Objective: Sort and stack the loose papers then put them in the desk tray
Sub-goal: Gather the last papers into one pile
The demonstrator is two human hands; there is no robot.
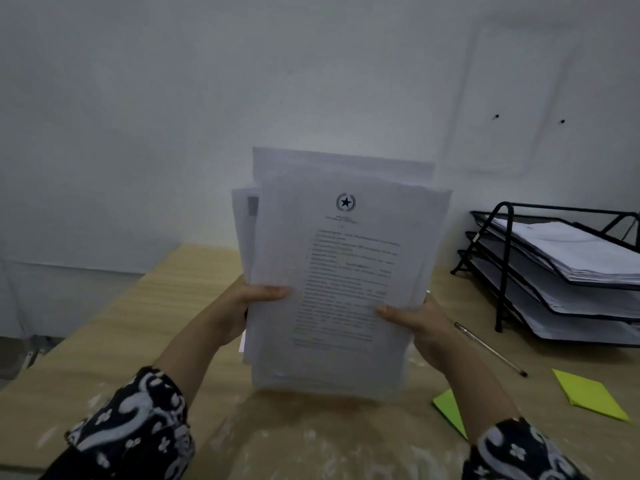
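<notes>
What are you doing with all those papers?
A person is holding a stack of papers upright over the desk, left hand and right hand gripping its sides. The sheets are still uneven. The black desk tray on the right already has papers in it. A pen and green notes lie nearby.

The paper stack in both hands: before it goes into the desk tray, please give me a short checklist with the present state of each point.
1. Left hand grips the paper stack at its left edge: ok.
2. Right hand grips the right edge: ok.
3. Sheet edges aligned: not ok; some sheets stick out at the top and the left.
4. Stack lifted off the desk: ok.
5. Room in the desk tray: cannot tell; all three levels already hold papers.
6. Way to the tray free: ok above the desk; a pen and green notes lie flat below.
</notes>
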